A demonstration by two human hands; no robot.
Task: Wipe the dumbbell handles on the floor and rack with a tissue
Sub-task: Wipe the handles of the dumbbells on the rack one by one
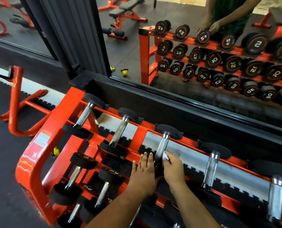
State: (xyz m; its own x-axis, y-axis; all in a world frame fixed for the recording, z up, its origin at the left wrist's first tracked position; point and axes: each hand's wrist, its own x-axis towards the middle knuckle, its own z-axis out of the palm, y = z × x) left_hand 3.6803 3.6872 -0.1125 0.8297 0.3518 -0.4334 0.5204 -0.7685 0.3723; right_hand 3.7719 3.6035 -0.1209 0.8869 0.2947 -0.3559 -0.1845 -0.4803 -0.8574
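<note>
An orange dumbbell rack [38,163] fills the lower half of the view, holding several black dumbbells with steel handles. My right hand [174,169] pinches a white tissue [165,156] against the lower part of the third top-row dumbbell's handle [161,148]. My left hand [143,171] lies flat with straight fingers on the near head of that same dumbbell, just left of the handle. The near head is mostly hidden under both hands.
Neighbouring top-row handles stand to the left [119,133] and right [211,168]. A lower tier holds smaller dumbbells [83,160]. A wall mirror [202,55] behind the rack reflects the rack and a person. An orange frame [16,99] stands at left on black floor mats.
</note>
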